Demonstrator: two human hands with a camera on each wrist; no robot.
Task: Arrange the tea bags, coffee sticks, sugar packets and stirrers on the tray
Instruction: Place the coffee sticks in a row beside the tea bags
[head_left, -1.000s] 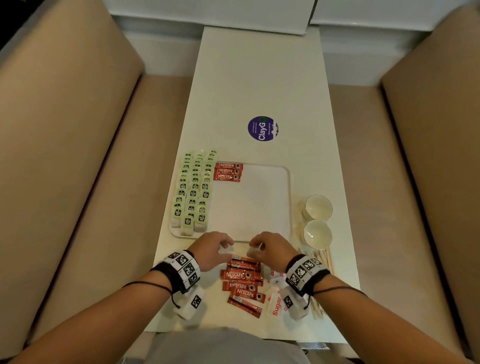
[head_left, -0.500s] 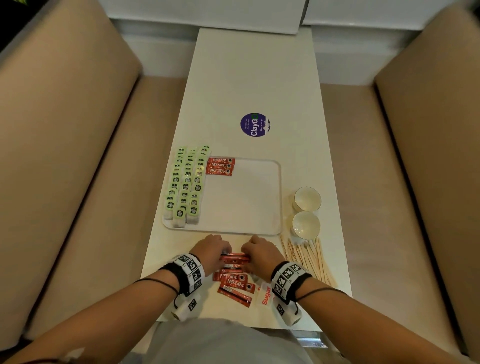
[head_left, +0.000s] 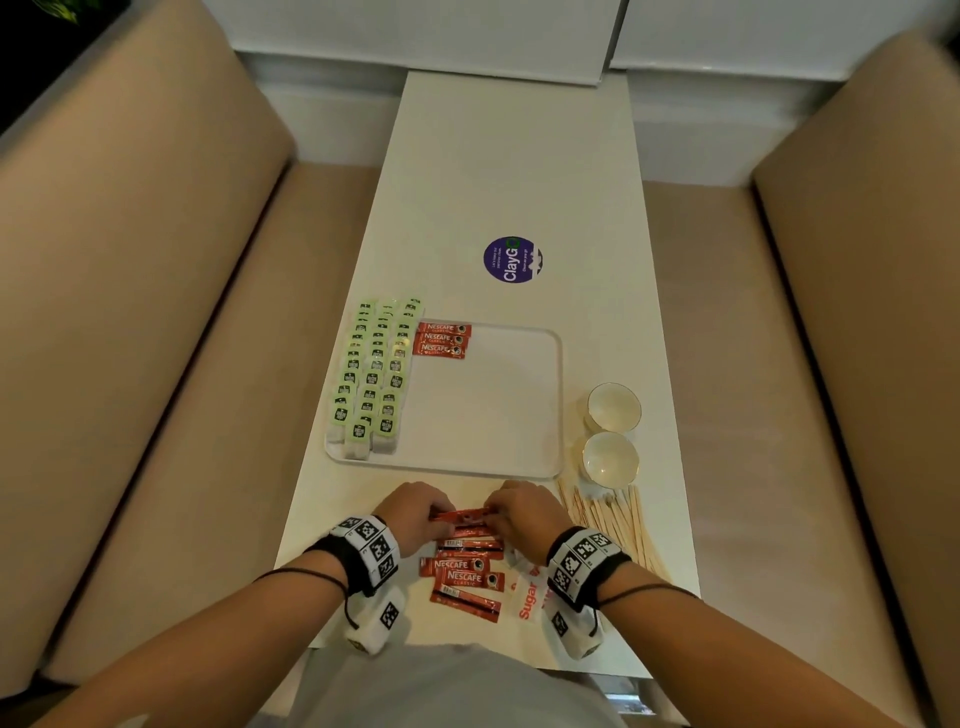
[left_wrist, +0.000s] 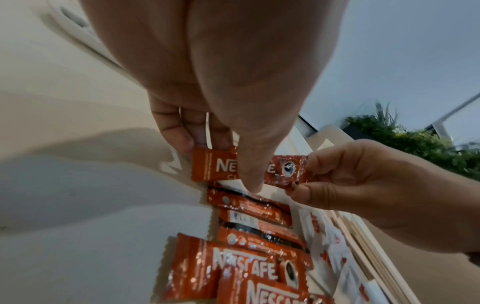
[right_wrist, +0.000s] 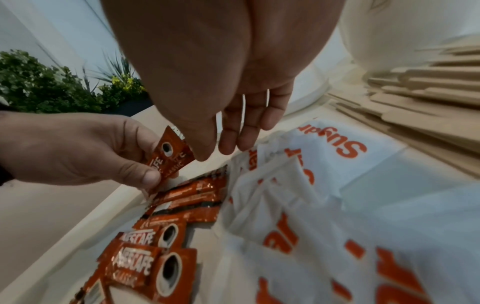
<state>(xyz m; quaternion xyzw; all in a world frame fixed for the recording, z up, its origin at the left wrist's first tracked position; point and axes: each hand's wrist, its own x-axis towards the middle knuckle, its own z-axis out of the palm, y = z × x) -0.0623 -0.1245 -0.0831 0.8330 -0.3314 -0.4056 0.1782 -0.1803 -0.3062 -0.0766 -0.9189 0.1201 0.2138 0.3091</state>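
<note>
A coffee stick hangs between my hands just above the near desk, my left hand pinching one end, my right hand the other. Loose coffee sticks lie beneath, sugar packets and stirrers to the right. Beyond sits the white tray, tea bags filling its left side. Beige benches flank the desk.

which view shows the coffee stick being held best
The left wrist view: the coffee stick faces the camera, logo readable, left hand and right hand pinching its ends. The right wrist view shows it foreshortened; the head view shows only a red sliver between the hands.
</note>
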